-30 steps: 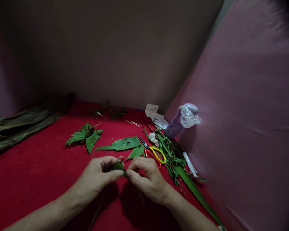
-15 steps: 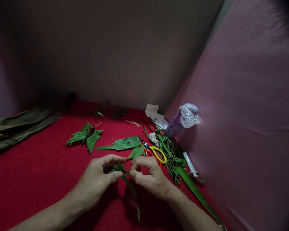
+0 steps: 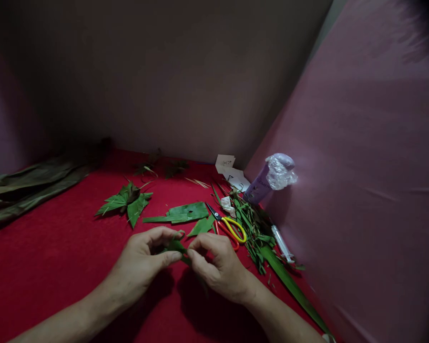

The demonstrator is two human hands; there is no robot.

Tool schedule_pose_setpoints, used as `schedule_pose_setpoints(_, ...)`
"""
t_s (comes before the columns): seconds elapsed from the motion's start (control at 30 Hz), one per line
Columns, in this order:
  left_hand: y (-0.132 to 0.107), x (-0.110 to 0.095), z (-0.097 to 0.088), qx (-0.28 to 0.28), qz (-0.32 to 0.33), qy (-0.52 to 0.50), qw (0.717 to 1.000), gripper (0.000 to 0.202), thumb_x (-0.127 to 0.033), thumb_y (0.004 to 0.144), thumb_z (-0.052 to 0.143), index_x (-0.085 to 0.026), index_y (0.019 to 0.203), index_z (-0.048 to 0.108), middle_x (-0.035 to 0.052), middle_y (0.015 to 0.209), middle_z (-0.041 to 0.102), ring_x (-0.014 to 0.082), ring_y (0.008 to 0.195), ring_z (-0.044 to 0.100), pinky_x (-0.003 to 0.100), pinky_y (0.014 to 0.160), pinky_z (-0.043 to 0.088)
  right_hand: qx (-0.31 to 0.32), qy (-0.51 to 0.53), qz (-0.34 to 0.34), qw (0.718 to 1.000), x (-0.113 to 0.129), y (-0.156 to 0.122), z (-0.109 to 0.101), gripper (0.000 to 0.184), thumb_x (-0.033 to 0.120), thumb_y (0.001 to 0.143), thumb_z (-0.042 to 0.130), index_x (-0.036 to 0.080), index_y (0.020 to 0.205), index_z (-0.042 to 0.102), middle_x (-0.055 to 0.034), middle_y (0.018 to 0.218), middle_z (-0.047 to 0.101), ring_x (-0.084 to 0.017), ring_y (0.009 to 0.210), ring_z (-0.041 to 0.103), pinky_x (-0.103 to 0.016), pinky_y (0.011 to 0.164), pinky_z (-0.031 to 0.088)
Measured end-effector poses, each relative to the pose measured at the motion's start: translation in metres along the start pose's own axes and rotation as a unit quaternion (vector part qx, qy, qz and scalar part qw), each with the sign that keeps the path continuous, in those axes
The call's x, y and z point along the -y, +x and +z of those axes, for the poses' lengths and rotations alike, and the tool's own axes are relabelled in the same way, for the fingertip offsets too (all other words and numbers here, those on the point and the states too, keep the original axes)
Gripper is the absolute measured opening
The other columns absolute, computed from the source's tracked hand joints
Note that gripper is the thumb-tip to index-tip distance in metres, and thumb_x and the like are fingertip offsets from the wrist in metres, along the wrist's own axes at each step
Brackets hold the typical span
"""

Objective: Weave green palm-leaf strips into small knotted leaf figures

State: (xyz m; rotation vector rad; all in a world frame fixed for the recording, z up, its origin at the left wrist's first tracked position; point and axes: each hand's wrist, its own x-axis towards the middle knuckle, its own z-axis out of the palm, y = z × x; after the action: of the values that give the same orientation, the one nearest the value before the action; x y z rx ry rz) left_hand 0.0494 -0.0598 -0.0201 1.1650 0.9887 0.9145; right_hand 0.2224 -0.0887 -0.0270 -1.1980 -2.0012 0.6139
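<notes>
My left hand [image 3: 143, 264] and my right hand [image 3: 218, 264] meet over the red cloth [image 3: 57, 257], both pinching a folded green leaf strip [image 3: 177, 246] between thumbs and forefingers. A small loop of the strip stands up between the fingertips. Just beyond the right hand lie scissors [image 3: 229, 227] with yellow and red handles. Flat leaf pieces [image 3: 182, 212] lie a little beyond the hands.
A folded leaf figure [image 3: 127, 201] lies at the centre left. Long dry leaves [image 3: 28, 186] lie at the far left. Green leaf trimmings [image 3: 253, 226], a purple bottle with crumpled plastic [image 3: 271, 177], paper scraps [image 3: 230, 172] and a clear pen [image 3: 282, 244] lie by the purple wall at the right.
The strip's long tail, which hung down toward me half a second ago, is hidden under my right hand now. The hands have closed together slightly.
</notes>
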Motion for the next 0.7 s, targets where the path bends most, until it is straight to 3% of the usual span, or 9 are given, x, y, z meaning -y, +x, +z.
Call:
schedule_pose_setpoints(0.3,0.0004,-0.0080,-0.0012,-0.020,-0.027,0.002,0.999,0.012,-0.016,0.058,0.074,-0.017,0.068,0.067,-0.0039,0.062,0.066,0.0093,0.058,0.056,0.018,0.054,0.044,-0.004,-0.013,-0.005,1.000,-0.0004,-0.0003,-0.0035,0.014,0.008,0.076,0.049,0.018,0.066,0.046,0.0042,0.062,0.048,-0.008,0.058,0.043,-0.021,0.059,0.034)
schedule_pose_setpoints(0.5,0.0000,-0.0056,0.0002,-0.036,-0.027,-0.005,0.999,0.013,-0.016,0.056,0.074,-0.018,0.068,0.067,-0.0036,0.063,0.066,0.0092,0.057,0.056,0.017,0.054,0.043,0.004,-0.011,0.014,1.000,0.0025,-0.0013,-0.0021,0.011,0.024,0.085,0.051,0.018,0.077,0.053,0.0022,0.065,0.054,-0.010,0.060,0.048,-0.022,0.059,0.036)
schedule_pose_setpoints(0.7,-0.0011,-0.0030,0.0022,-0.019,-0.019,0.002,1.000,0.008,-0.019,0.059,0.073,-0.019,0.066,0.069,-0.0027,0.063,0.068,0.0100,0.060,0.058,0.016,0.055,0.044,-0.042,-0.092,-0.072,0.992,-0.0004,-0.0019,0.0022,0.010,0.017,0.085,0.046,0.016,0.079,0.054,-0.0013,0.067,0.056,-0.013,0.063,0.049,-0.025,0.060,0.036)
